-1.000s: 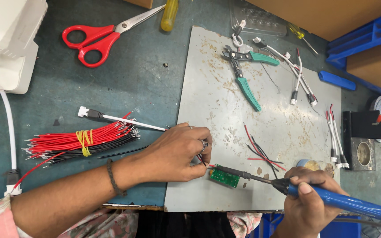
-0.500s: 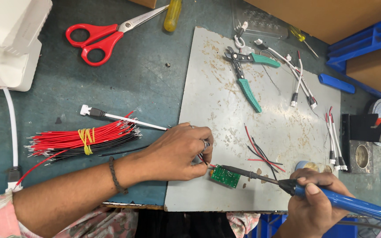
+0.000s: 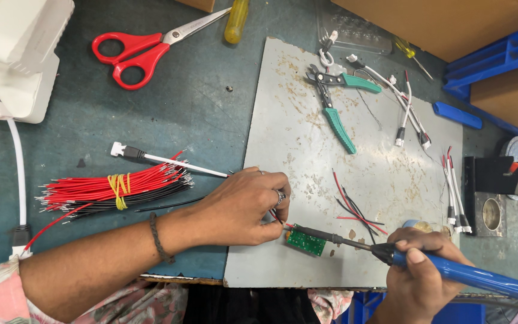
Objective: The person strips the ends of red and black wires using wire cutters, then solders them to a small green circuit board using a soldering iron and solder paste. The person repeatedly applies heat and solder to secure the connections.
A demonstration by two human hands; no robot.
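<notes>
Green circuit board (image 3: 306, 241) low in frame could shift or scorch fingertips, since left hand (image 3: 244, 207) pinches thin wires (image 3: 275, 216) beside the soldering iron (image 3: 451, 273) gripped by right hand (image 3: 418, 276).

Work plate (image 3: 307, 156): I see it lying on the bench top (image 3: 199, 120), right of centre.
Circuit board (image 3: 306, 241): on the plate's near edge, between my two hands.
Left hand (image 3: 244, 207): just left of the board, across the plate's left edge.
Right hand (image 3: 418, 273): at the near right corner, around the soldering iron (image 3: 427, 267), whose tip reaches left to the board.
Wire bundle (image 3: 115, 189): on the bench, left of the left hand.
Scissors (image 3: 145, 48): far side of the bench, left of the plate.
Cutters (image 3: 337, 105): on the plate's far part.
Loose wires (image 3: 355, 210): on the plate, just behind the iron.
</notes>
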